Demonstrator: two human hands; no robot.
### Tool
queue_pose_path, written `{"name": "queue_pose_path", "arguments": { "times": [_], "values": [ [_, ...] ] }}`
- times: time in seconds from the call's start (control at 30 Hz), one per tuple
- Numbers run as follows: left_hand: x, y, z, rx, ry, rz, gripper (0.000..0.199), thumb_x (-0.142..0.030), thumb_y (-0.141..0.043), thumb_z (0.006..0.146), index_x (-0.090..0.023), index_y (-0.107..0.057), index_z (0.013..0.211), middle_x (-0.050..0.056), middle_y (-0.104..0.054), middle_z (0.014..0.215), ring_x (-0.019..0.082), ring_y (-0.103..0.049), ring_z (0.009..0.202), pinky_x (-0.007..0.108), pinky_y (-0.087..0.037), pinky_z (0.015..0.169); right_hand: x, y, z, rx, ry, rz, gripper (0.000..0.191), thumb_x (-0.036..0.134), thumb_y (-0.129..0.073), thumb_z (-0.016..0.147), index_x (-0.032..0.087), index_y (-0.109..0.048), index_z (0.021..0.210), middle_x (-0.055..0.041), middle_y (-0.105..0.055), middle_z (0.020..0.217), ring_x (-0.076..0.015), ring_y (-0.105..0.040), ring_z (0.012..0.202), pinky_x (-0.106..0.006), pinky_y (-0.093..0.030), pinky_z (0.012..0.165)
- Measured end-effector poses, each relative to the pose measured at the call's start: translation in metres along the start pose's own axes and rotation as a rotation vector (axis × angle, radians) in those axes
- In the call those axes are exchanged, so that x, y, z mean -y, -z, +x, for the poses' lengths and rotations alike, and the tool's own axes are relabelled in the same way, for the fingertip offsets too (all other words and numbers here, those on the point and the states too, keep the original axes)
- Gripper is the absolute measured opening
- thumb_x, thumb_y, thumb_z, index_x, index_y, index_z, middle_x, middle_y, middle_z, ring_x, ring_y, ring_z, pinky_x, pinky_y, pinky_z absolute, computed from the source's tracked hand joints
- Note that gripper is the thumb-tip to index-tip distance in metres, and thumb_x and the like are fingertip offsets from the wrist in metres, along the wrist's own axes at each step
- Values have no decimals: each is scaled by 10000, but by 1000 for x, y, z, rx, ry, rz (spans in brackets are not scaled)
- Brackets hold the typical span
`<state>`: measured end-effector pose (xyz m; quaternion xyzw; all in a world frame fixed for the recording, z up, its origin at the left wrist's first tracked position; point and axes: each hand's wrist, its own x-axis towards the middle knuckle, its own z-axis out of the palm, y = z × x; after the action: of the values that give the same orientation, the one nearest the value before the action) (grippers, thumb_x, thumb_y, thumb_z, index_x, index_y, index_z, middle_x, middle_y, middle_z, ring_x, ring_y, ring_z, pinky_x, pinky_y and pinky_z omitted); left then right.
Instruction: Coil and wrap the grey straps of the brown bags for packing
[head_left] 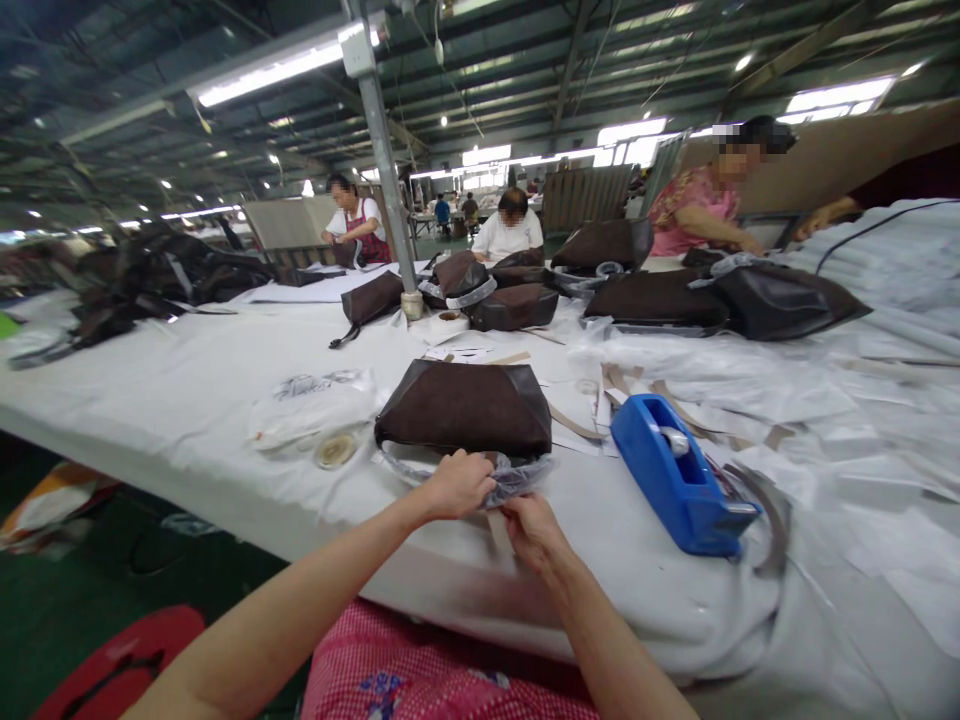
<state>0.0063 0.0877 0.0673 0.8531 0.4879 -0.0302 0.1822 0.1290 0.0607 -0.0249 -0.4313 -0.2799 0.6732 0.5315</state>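
Observation:
A dark brown handbag (pixel 465 405) with black ends lies on the white-covered table (pixel 225 400) in front of me. Its handle, wrapped in clear plastic (pixel 521 482), curves toward me. My left hand (pixel 461 484) is closed round the wrapped handle, knuckles up. Just to the right and nearer the table edge, my right hand (pixel 534 532) pinches a pale strip (pixel 498 530) that hangs below the handle. Its fingertips are partly hidden under the plastic.
A blue tape dispenser (pixel 675 480) stands at the right, beside loose paper strips and plastic sheets (pixel 795 400). To the left lie a tape roll (pixel 336 450) and a white plastic bag (pixel 311 405). A metal post (pixel 386 150) rises beyond, near more brown bags (pixel 514 306). Several people work across the table.

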Motion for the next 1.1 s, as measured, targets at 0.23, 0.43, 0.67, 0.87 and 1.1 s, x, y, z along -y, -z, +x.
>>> {"name": "queue_pose_path", "arguments": {
  "times": [0.23, 0.43, 0.67, 0.87, 1.1],
  "values": [
    [0, -42, -16, -207, -1, 198, 235, -308, -407, 939, -187, -597, 1005, 82, -616, 1078, 254, -513, 985, 393, -405, 816, 22, 46, -48, -94, 101, -620, 247, 441, -564, 788, 199, -610, 797, -50, -667, 723, -171, -628, 605, -275, -485, 563],
    [0, -48, -16, -258, 4, 195, 231, -308, -406, 945, -198, -596, 1015, 73, -613, 1060, 246, -491, 978, 397, -375, 811, 39, 38, -55, 102, 748, -1256, 289, 277, -372, 940, 244, -654, 992, -67, -668, 949, -194, -634, 870, -292, -471, 790],
    [3, -58, -15, -331, -44, 221, 237, -281, -383, 960, -179, -584, 1035, 73, -608, 1036, 246, -486, 960, 399, -361, 805, 50, 12, -8, 91, 819, -1678, 250, 220, -428, 934, 233, -652, 1044, -70, -642, 1017, -198, -598, 898, -257, -423, 688],
    [5, -63, -16, -379, -95, 211, 222, -306, -458, 937, -178, -536, 1102, 66, -602, 1039, 255, -486, 962, 407, -365, 838, 49, 17, 0, 102, 758, -1646, 245, 208, -389, 951, 235, -632, 935, -24, -673, 927, -164, -602, 828, -242, -375, 665],
    [8, -65, -16, -405, 4, 28, 269, -325, -527, 910, -154, -490, 1115, 73, -595, 1063, 239, -499, 989, 389, -381, 888, 50, 19, 4, 149, 787, -1661, 241, 220, -402, 953, 231, -637, 902, -29, -672, 877, -166, -597, 815, -246, -386, 679]
  ]
}}
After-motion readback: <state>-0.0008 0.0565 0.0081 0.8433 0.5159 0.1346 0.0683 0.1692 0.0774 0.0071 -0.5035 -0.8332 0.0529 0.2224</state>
